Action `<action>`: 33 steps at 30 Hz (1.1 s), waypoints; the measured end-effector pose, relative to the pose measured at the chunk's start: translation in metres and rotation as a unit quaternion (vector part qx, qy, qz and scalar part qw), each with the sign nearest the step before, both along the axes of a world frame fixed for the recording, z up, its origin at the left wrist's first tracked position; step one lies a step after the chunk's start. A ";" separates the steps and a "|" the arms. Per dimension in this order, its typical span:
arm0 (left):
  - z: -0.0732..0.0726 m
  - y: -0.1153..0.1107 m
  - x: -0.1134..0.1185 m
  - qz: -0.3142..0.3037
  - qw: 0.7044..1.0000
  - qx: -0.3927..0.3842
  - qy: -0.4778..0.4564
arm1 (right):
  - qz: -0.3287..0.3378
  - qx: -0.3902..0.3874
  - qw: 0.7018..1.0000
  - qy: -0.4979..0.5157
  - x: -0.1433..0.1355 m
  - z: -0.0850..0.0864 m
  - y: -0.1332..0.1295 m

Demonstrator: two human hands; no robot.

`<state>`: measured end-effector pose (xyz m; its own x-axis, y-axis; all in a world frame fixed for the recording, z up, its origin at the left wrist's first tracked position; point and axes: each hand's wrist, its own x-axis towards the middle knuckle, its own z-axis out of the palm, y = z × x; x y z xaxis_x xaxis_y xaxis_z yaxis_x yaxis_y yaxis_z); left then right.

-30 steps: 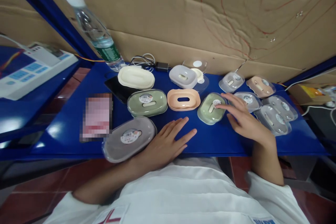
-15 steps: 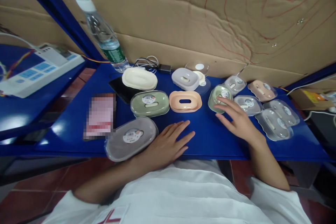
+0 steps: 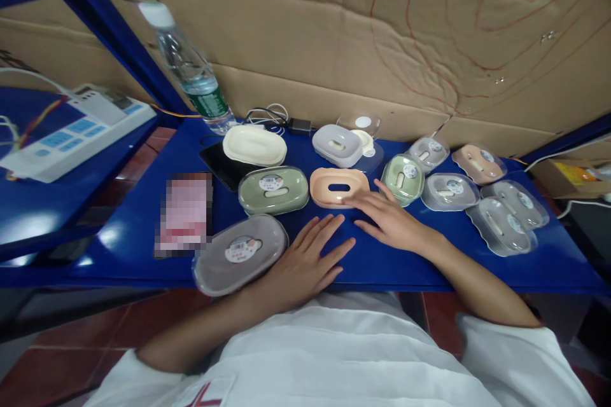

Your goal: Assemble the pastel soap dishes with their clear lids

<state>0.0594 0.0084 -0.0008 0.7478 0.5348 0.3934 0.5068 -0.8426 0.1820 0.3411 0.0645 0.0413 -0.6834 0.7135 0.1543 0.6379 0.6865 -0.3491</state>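
Observation:
My left hand (image 3: 312, 254) lies flat on the blue table with its fingers apart, holding nothing. Beside its wrist is a long grey soap dish (image 3: 241, 254) with a clear lid. My right hand (image 3: 389, 216) has its fingers stretched over the front right rim of a peach soap dish (image 3: 329, 196) with an oval slot; whether they touch it is unclear. To the left of that dish stands a green lidded soap dish (image 3: 252, 195). A smaller green one (image 3: 398, 184) sits just beyond my right hand.
Along the back are a cream dish (image 3: 254, 145), a lilac dish (image 3: 337, 145), a water bottle (image 3: 205, 89) and a charger (image 3: 300, 126). Several lidded dishes, including a grey one (image 3: 449, 191), stand at right. A phone-like pink item (image 3: 184, 213) and a power strip (image 3: 76, 140) are left.
My right hand has moved left, from over the small green soap dish to the peach soap dish. My left hand stays where it was.

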 end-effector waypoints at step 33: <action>0.001 0.002 0.002 -0.017 0.999 -0.027 0.025 | -0.073 0.081 0.983 -0.145 0.034 0.041 0.137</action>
